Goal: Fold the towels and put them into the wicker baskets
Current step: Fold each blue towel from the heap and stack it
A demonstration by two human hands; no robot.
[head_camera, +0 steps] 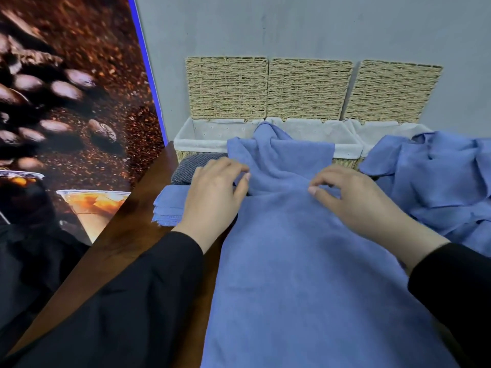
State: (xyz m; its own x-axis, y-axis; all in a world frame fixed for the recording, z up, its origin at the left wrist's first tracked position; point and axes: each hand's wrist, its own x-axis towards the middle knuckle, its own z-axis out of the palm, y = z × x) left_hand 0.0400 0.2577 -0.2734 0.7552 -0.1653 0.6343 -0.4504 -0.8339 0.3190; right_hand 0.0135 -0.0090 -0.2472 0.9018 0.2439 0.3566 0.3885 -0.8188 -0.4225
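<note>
A large blue towel [300, 274] is spread lengthwise over the brown table [125, 235], its far end bunched against and over the rim of the middle basket [345, 144]. Its folds are pinched by the left hand [212, 197] at the left edge and by the right hand [356, 200] near the centre, fingers curled on the cloth; black sleeves cover both arms. Left of the left hand, one stack of folded blue towels [168, 205] is seen, with a dark grey cloth [186, 168] just behind it. On the right, a crumpled heap of blue towels [438, 179] hides the front of the right basket [385, 128]. Three lined wicker baskets are counted along the grey wall [292, 25], the left basket [202, 139] included, each with its lid raised. A coffee poster [66, 102] stands at the left.
</note>
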